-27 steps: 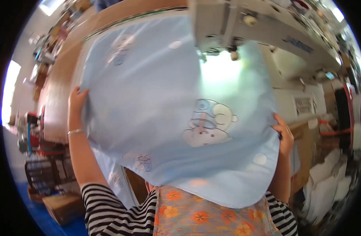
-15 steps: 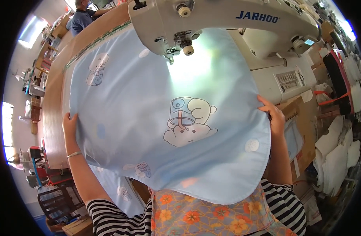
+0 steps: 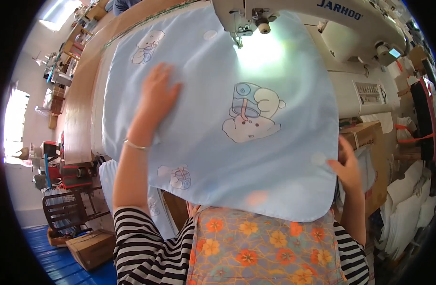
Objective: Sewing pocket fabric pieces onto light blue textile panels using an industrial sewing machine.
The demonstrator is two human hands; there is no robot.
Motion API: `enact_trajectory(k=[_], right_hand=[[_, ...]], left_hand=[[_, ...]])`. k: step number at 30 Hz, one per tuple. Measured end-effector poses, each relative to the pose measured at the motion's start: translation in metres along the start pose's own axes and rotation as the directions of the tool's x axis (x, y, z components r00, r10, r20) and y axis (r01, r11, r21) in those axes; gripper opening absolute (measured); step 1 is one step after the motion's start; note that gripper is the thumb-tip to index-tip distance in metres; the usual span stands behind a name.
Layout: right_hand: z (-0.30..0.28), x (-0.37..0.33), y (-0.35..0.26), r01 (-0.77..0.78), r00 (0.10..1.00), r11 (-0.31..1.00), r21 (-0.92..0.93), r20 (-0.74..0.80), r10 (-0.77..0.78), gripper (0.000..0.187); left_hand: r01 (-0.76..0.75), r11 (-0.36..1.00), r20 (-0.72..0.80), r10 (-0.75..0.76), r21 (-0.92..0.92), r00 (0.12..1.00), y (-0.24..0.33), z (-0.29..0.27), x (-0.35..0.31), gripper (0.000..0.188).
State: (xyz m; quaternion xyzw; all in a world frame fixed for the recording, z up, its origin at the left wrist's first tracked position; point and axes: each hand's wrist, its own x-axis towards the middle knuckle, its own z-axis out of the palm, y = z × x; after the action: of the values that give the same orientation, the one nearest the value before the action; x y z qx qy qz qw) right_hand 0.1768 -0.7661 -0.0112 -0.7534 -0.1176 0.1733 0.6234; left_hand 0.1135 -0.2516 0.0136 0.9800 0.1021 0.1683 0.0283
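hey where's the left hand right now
In the head view the left hand lies flat, fingers spread, on the upper left part of the light blue printed fabric, left of the sewing machine's needle.

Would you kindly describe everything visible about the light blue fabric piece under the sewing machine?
The light blue fabric piece looks like thin woven cotton, printed with cartoon bears and pale dots. It lies spread flat across the sewing table, its far edge under the machine's needle area, its rounded near corner overhanging toward the person. The left hand presses flat on top; the right hand holds its right edge.
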Motion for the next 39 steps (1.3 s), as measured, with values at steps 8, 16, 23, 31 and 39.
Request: enact_trajectory(k=[8,16,23,31,39], right_hand=[[-0.020,0.009,0.084,-0.210,0.959,0.896,-0.391,-0.263,0.109,0.022],[-0.105,-0.070,0.206,-0.568,0.767,0.542,-0.620,-0.637,0.077,0.027],[-0.098,-0.089,0.246,-0.593,0.760,0.491,-0.639,-0.645,0.078,0.026],[-0.115,-0.090,0.241,-0.484,0.792,0.694,-0.533,-0.603,0.089,0.022],[-0.127,-0.091,0.237,-0.648,0.694,0.531,-0.546,-0.711,0.115,0.023]], left_hand=[[-0.313,0.943,0.082,0.323,-0.115,0.943,0.127,0.004,0.004,0.054],[-0.293,0.949,0.109,0.306,-0.122,0.946,0.131,-0.002,-0.004,0.048],[-0.294,0.947,0.101,0.308,-0.127,0.946,0.132,-0.003,-0.004,0.047],[-0.285,0.952,0.095,0.295,-0.111,0.951,0.130,-0.005,-0.008,0.045],[-0.258,0.955,0.080,0.272,-0.147,0.959,0.131,-0.003,-0.007,0.046]])
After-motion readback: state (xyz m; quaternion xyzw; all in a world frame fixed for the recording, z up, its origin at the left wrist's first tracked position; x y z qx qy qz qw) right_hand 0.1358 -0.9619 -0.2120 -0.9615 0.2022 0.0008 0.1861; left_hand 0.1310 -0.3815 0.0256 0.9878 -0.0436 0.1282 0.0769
